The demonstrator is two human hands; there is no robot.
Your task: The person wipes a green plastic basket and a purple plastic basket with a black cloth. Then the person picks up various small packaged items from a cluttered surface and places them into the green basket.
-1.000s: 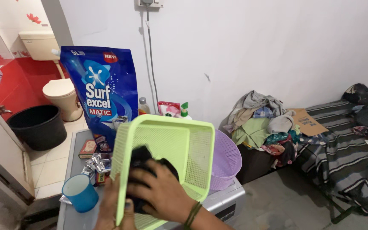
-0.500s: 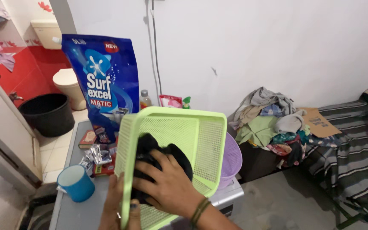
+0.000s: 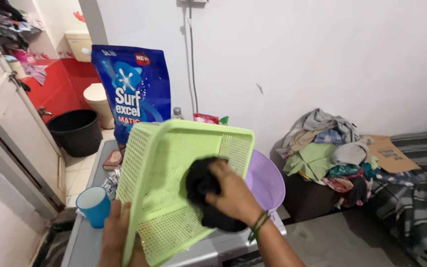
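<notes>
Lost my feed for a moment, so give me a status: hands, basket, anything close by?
Left hand grips green basket, tilted. Right hand shut on black cloth inside it. Purple basket and blue cup close alongside.

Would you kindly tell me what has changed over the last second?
The right hand has dragged the black cloth rightward toward the green basket's right edge; the basket has tipped further. The left hand still grips its left rim. The blue cup and purple basket stayed put.

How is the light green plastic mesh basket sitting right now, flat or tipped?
Tipped. The light green plastic mesh basket stands steeply on edge; the left hand holds its rim, and the right hand grips a black cloth inside.
</notes>
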